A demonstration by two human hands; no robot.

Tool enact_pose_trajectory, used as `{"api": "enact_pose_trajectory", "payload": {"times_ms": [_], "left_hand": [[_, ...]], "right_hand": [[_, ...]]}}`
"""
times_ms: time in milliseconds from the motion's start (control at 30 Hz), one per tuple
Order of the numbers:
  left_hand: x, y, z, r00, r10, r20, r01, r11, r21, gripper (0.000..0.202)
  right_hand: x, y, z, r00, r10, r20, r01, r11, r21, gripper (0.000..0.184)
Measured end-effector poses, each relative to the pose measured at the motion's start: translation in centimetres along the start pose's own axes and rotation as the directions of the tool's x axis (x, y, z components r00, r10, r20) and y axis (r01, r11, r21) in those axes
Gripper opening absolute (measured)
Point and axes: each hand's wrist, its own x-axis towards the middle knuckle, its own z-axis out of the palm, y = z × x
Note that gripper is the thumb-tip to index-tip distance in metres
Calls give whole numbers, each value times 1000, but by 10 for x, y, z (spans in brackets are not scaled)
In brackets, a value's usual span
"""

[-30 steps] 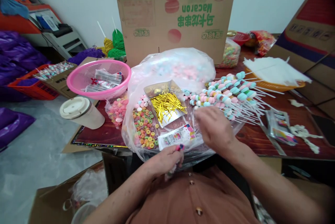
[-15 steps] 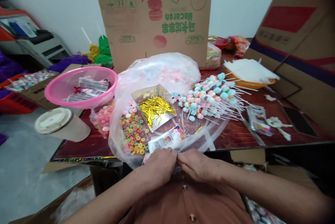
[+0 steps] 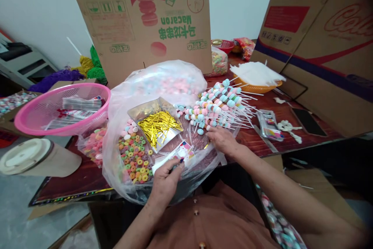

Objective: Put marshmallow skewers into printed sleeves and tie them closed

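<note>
My left hand (image 3: 167, 179) is closed, thumb against fingers, at the front of a printed white packet stack (image 3: 175, 155). A small dark spot shows at its fingertips; what it holds is unclear. My right hand (image 3: 223, 139) reaches to the near edge of a pile of candy skewers (image 3: 217, 103), pink, blue and white pieces on white sticks. Its fingers are stretched forward beside the lowest pieces, with no held object visible. Gold twist ties (image 3: 159, 126) fill an open box (image 3: 140, 110) on the clear plastic bag (image 3: 112, 140). Coloured ring candies (image 3: 138, 159) lie left of them.
A pink basket (image 3: 26, 121) with packets and a lidded cup (image 3: 40, 157) stand left. Cardboard boxes (image 3: 113, 27) rise behind and to the right. An orange basket (image 3: 262, 89) bears white sheets. Wrapped packets (image 3: 269, 126) and a dark phone-like slab (image 3: 309, 121) lie right.
My hands have parted from where they met at the table's front edge. The right hand has moved forward and right to the skewers; the left lies at the packets. My view has shifted right.
</note>
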Motion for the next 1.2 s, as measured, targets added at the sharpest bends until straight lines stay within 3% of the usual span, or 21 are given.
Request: {"api": "enact_pose_trajectory", "payload": {"times_ms": [67,133,333,633,700,800,900,967,1067,1200], "left_hand": [[6,5,0,971,-238,13,236,953,-190,28],[10,10,-2,948,-314,46,313,901,-302,29],[17,15,2,951,-302,65,302,864,-403,24],[15,11,2,954,-297,45,292,882,-370,25],[14,9,2,956,-290,32,282,891,-356,25],[14,8,8,956,-291,32,284,896,-340,26],[15,9,15,954,-294,57,295,891,-345,27],[16,10,15,952,-300,61,301,885,-354,26],[16,7,7,946,-322,39,313,875,-369,27],[14,1,0,938,-345,20,327,867,-377,29]], "right_hand": [[0,13,9,1000,-21,11,22,997,-81,22],[-5,19,17,999,-42,21,44,990,-137,22],[-17,25,24,998,-61,20,64,978,-198,24],[-14,34,17,999,-42,-21,40,996,-85,15],[-20,26,11,998,-6,-60,4,1000,-28,15],[-33,-8,7,996,24,-88,-14,994,113,18],[-37,-45,7,988,60,-144,2,919,394,16],[-34,-50,7,967,81,-243,43,883,468,15],[-29,-17,2,939,-31,-343,121,962,243,21],[-25,35,-3,969,-205,-134,195,977,-84,31]]}}
